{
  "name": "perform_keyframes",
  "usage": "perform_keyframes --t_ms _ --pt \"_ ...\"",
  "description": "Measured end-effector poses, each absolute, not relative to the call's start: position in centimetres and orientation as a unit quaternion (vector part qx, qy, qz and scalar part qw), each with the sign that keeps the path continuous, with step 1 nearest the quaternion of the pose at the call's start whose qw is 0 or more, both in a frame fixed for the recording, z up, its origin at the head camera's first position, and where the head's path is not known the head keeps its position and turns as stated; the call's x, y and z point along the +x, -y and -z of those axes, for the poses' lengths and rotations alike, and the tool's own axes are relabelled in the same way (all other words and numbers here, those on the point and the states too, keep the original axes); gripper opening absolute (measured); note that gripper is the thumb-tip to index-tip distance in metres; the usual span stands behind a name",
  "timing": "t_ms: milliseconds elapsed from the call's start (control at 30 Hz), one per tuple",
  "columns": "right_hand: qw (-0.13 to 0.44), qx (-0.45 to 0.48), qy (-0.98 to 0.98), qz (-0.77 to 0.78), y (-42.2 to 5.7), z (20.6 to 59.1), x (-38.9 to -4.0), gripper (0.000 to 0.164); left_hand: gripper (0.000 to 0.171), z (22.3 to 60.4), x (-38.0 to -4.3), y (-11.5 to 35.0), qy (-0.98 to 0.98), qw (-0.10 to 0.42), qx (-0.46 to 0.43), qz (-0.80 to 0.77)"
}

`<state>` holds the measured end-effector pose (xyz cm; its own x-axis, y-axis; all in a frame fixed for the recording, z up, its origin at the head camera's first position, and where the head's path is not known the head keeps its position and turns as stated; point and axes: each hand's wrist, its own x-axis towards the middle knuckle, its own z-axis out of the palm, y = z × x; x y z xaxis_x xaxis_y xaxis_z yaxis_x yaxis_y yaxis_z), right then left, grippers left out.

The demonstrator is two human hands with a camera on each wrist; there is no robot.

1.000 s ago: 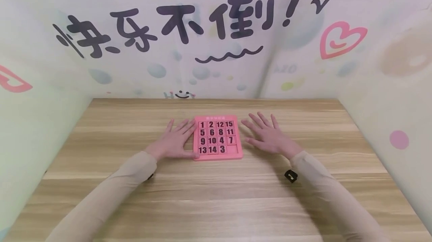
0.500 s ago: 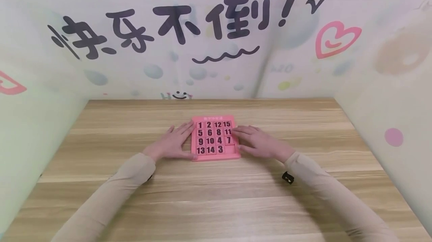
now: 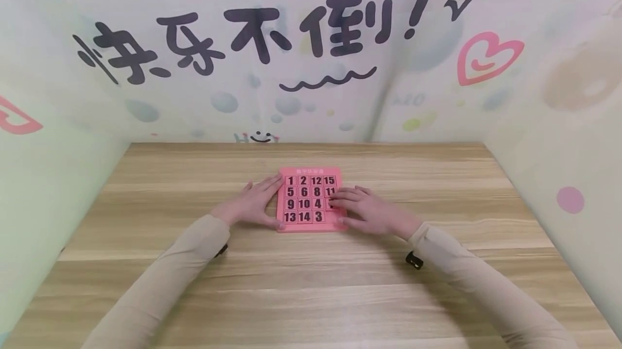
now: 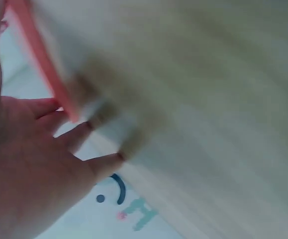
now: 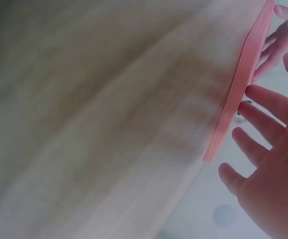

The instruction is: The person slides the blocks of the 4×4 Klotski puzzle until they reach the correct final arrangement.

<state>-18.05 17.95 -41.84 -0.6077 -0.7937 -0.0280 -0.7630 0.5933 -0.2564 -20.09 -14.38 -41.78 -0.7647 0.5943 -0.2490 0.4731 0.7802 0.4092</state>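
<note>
A pink number sliding puzzle (image 3: 304, 198) lies flat on the wooden table, its tiles in rows with a gap at the lower right. My left hand (image 3: 250, 206) rests along its left side, fingertips at the upper edge part and thumb at the lower left corner. From the left wrist, that hand (image 4: 34, 159) shows extended fingers, some touching the pink rim (image 4: 47, 69). My right hand (image 3: 374, 211) reaches over the right edge, fingertips on the right column, partly covering the 7 and 11 tiles. The right wrist view shows this hand (image 5: 278, 164) with spread fingers at the board's side (image 5: 238, 89).
The wood-grain table (image 3: 311, 295) runs back to a printed wall (image 3: 194, 106) with large black characters. Side walls close in at left and right. Small black devices sit below the cuffs, one by the right sleeve (image 3: 414, 260).
My right hand has moved left from beside the puzzle, its spread fingers drawing together and coming onto the right column. My left hand stays at the left edge.
</note>
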Motion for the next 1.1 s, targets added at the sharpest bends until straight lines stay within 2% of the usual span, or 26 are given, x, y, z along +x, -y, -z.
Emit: perform_keyframes --t_ms 233,1100 --pt "0.064 -0.443 -0.890 0.092 -18.16 42.08 -17.55 0.052 0.118 41.64 -19.98 14.26 -0.923 0.204 0.279 -0.166" --pt "0.053 -0.445 -0.890 0.081 -18.36 42.36 -17.05 0.057 0.115 42.01 -19.87 14.64 -0.923 0.190 0.285 -0.175"
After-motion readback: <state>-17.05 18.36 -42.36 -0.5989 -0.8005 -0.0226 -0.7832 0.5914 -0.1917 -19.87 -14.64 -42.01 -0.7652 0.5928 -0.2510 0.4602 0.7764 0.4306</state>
